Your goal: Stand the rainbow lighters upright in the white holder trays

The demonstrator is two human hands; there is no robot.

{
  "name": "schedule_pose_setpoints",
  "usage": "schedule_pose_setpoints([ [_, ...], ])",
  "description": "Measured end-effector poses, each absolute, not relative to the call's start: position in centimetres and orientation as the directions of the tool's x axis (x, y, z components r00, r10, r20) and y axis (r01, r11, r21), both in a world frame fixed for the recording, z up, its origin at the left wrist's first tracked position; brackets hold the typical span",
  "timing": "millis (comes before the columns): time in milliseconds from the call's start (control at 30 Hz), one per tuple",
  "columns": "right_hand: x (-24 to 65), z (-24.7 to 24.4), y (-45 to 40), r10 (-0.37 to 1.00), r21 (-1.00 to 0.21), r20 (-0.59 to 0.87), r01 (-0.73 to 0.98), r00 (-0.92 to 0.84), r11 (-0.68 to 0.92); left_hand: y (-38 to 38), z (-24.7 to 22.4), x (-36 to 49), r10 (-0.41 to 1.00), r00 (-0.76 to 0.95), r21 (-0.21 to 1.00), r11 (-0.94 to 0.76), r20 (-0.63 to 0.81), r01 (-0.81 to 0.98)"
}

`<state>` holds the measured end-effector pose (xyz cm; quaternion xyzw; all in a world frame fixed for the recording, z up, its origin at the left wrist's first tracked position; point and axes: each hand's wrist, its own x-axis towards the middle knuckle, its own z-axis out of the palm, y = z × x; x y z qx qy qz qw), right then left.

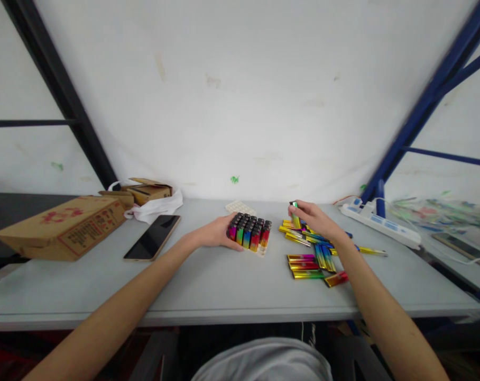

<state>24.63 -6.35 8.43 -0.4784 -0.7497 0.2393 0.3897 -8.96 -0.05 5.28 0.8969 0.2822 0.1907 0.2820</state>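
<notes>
Lighters (248,233) upright in clear tray (261,251)

On the grey table (208,286), my left hand (217,233) grips the lighter block's left side; my right hand (313,218) pinches a single lighter (295,217) near scattered, shiny loose lighters (306,266).

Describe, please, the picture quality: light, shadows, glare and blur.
Head view: light soft and even, shadows faint; small glints on the loose lighters; wide-angle distortion probably exaggerates the lean of the blue frame; clutter at far right smeared; small print on the long carton hard to read.
</notes>
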Motion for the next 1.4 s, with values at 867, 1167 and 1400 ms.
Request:
schedule_pose_setpoints([
  [867, 19.5, 5.8, -6.0, 0.901, -0.693, 0.43, 0.619, -0.059, 0.37, 0.0, 5.1, -9.0, 0.614, 0.764, 0.595, -0.695, 0.198, 0.403],
  [1167, 19.3, 8.1, -8.0, 0.831, -0.647, 0.433, 0.522, -0.349, 0.556, 0.6, 4.3, -9.0, 0.59, 0.778, 0.594, -0.711, 0.215, 0.375],
  [1400, 19.1, 8.0, -8.3, 0.803, -0.471, 0.406, 0.653, -0.436, 0.593, 0.4, 4.6, -8.9, 0.594, 0.779, 0.608, -0.7, 0.202, 0.376],
])
